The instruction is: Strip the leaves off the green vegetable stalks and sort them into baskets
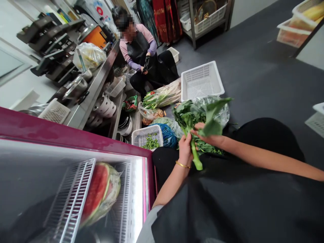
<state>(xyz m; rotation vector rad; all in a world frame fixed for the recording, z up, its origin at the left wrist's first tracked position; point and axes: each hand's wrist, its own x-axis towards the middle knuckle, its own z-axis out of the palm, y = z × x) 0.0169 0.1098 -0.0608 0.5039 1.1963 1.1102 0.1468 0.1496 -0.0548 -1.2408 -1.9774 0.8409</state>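
Observation:
My left hand [185, 149], with a gold bracelet at the wrist, is closed around the stalk of a Chinese broccoli [196, 158]. The thick pale-green stem points down toward my lap and its leafy head tilts up and away. At the upper part of the stalk, my right hand [211, 136] is closed on a broad leaf [215, 118], which partly covers its fingers. Below and behind my hands lie loose green leaves [206, 146] and a clear plastic bag [224, 109]. Close to my left knee stands a white basket [161, 135] with small green pieces in it.
A white basket [219, 79] stands ahead on the floor beside long spring onions [162, 96]. Another person [138, 50] crouches beyond them. On my left are a lit fridge [138, 189] holding a cut watermelon [101, 189] and a steel counter [95, 86].

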